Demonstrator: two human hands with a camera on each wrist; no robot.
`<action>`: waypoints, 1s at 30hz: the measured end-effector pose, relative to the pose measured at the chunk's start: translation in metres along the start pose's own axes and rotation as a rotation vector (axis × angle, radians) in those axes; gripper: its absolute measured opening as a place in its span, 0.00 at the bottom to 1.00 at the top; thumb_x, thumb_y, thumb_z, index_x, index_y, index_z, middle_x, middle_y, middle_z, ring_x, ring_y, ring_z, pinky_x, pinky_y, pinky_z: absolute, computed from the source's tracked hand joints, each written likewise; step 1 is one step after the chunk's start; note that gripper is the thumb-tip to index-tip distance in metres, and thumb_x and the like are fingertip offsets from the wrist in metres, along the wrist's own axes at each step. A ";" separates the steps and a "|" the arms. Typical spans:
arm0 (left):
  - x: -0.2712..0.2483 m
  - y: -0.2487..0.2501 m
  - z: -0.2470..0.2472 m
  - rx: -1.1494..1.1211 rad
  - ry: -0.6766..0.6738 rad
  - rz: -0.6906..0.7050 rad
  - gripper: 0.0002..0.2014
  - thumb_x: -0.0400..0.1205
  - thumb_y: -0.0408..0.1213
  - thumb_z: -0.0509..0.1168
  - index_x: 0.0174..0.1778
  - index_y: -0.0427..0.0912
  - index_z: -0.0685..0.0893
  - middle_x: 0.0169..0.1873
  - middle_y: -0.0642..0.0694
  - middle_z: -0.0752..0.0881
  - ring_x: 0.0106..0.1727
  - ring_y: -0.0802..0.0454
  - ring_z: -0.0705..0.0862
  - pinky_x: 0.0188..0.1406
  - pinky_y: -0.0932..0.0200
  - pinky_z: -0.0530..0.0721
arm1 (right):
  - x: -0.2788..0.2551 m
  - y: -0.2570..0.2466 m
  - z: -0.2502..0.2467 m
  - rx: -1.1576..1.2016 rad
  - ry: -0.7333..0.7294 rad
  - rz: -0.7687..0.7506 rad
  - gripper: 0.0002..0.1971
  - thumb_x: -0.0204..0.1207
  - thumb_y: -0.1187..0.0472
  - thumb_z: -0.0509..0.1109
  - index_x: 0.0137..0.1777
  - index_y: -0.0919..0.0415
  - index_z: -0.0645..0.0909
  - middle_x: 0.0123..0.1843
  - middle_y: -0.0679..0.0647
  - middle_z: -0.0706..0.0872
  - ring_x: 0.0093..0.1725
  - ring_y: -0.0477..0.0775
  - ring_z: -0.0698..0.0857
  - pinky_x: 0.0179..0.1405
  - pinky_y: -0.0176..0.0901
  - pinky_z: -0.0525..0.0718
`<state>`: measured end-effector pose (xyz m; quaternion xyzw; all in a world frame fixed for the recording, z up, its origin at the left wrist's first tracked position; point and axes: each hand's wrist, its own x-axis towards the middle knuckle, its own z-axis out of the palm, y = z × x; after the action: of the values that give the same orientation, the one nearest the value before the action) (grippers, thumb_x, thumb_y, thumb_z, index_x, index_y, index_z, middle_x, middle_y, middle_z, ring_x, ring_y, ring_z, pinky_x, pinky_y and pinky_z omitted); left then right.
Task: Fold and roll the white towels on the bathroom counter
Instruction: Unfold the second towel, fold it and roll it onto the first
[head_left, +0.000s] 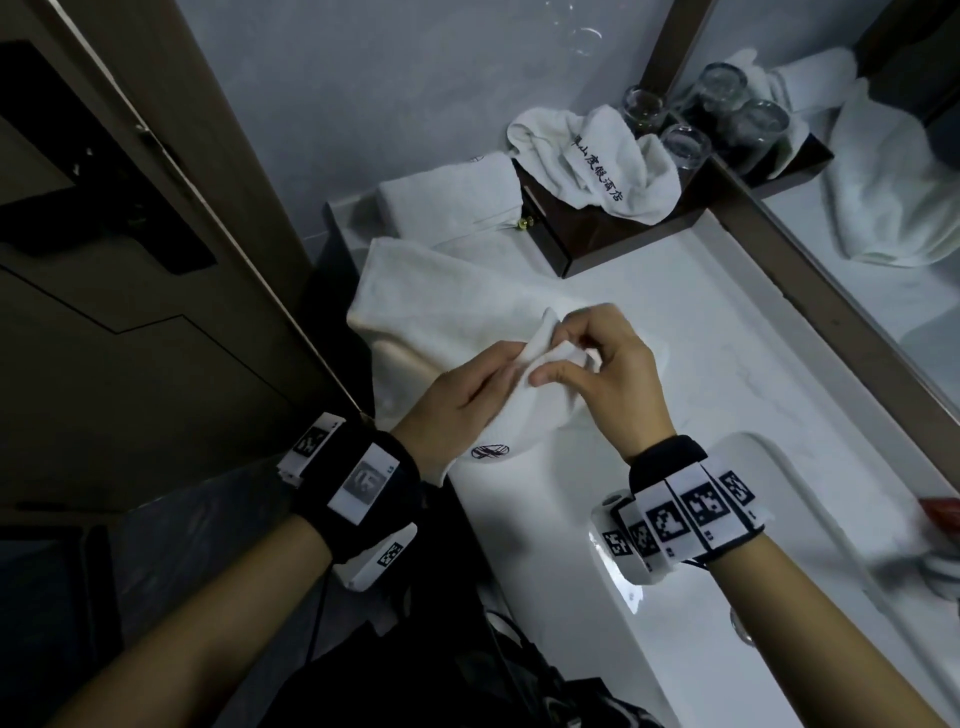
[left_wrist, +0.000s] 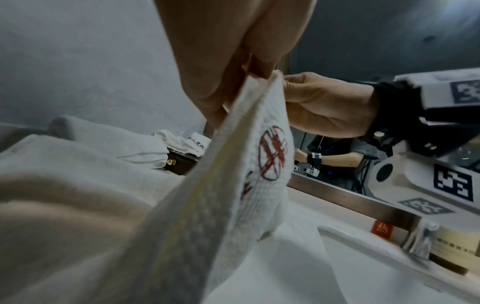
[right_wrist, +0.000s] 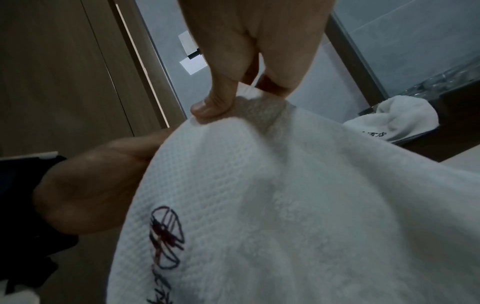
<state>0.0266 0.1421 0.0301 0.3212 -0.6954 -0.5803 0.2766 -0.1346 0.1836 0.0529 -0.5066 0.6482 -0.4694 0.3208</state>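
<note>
A small white towel (head_left: 524, 421) with a dark embroidered logo (head_left: 490, 451) hangs above the counter, held up by both hands. My left hand (head_left: 467, 395) pinches its upper edge from the left. My right hand (head_left: 597, 364) pinches the same edge just beside it, thumb in front. In the left wrist view the towel (left_wrist: 233, 185) hangs from my left fingers (left_wrist: 221, 82) with the red logo showing. In the right wrist view my thumb (right_wrist: 215, 102) presses the towel (right_wrist: 285, 195) against my fingers. A larger white towel (head_left: 441, 301) lies spread on the counter behind.
A folded towel (head_left: 447, 208) lies at the counter's far end beside a dark wooden tray (head_left: 623, 234). The tray carries a crumpled lettered towel (head_left: 592, 161) and glasses (head_left: 685, 145). The sink basin (head_left: 779, 623) is at right, the mirror (head_left: 883, 182) behind, a door (head_left: 156, 260) at left.
</note>
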 end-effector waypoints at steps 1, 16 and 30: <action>0.000 0.000 0.000 0.015 0.004 0.015 0.11 0.87 0.39 0.51 0.57 0.50 0.78 0.47 0.43 0.84 0.49 0.47 0.81 0.48 0.63 0.78 | 0.001 0.000 0.000 -0.013 0.008 -0.020 0.14 0.58 0.65 0.82 0.38 0.56 0.79 0.48 0.44 0.77 0.49 0.31 0.76 0.48 0.21 0.72; -0.004 -0.001 0.001 0.189 0.085 0.106 0.09 0.81 0.35 0.63 0.55 0.46 0.74 0.43 0.58 0.77 0.44 0.73 0.75 0.44 0.78 0.72 | 0.006 -0.018 0.003 -0.068 -0.131 0.011 0.18 0.68 0.60 0.77 0.52 0.61 0.73 0.38 0.50 0.77 0.34 0.40 0.74 0.36 0.31 0.71; -0.022 -0.027 -0.023 0.470 -0.070 -0.284 0.13 0.75 0.30 0.59 0.55 0.40 0.78 0.40 0.33 0.83 0.44 0.38 0.83 0.47 0.44 0.83 | 0.039 -0.027 -0.052 0.270 0.374 -0.049 0.07 0.71 0.53 0.71 0.35 0.51 0.76 0.31 0.45 0.79 0.33 0.43 0.77 0.35 0.37 0.77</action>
<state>0.0619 0.1411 0.0071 0.4505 -0.7683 -0.4465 0.0863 -0.1821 0.1595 0.0991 -0.3789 0.6150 -0.6454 0.2484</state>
